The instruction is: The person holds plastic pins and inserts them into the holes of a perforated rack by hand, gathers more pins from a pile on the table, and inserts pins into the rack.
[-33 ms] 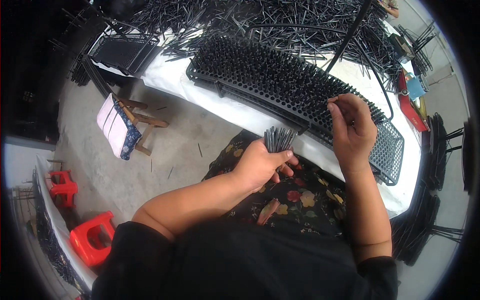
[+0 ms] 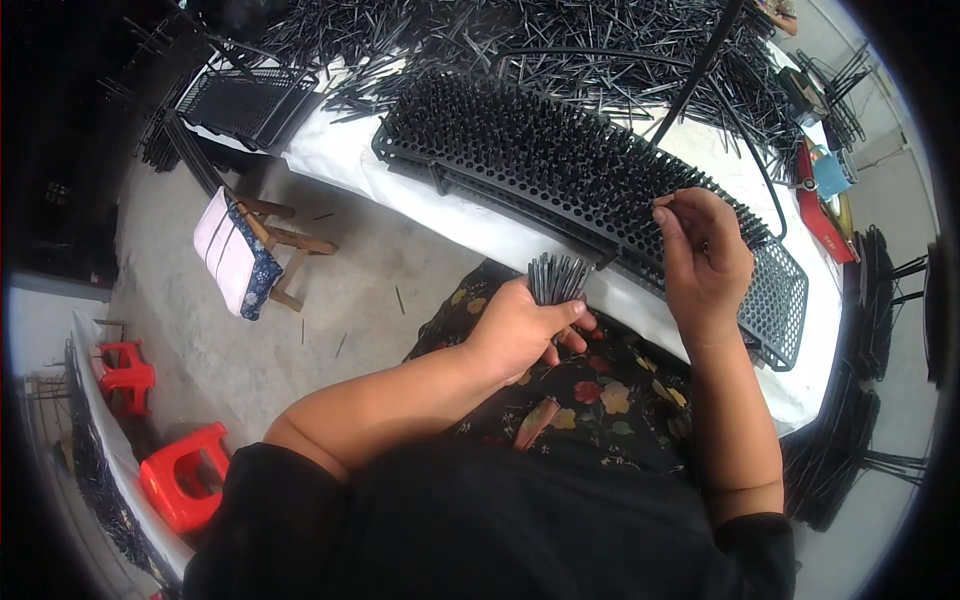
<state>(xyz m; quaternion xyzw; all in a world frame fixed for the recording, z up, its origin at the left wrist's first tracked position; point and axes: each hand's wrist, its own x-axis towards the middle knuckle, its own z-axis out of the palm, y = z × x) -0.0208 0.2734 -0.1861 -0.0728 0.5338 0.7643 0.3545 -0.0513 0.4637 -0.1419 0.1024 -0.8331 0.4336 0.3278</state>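
A bundle of thin black sticks (image 2: 557,279) stands up out of my left hand (image 2: 520,325), whose fingers wrap round it above my lap. A long black perforated rack (image 2: 782,290) lies ahead on the white-covered table. Many black sticks (image 2: 530,140) stand upright in its holes, while holes at its right end and along its near edge are bare. Over the right part of the rack is my right hand (image 2: 708,255), thumb and fingertips pinched together. Whatever may be between those fingertips is hidden.
Loose black sticks (image 2: 620,50) are heaped behind the rack. Another perforated rack (image 2: 245,105) sits at the table's left end. A wooden stool with a cloth-covered seat (image 2: 235,255) and red plastic stools (image 2: 185,478) stand at left. A blue container (image 2: 830,172) is at far right.
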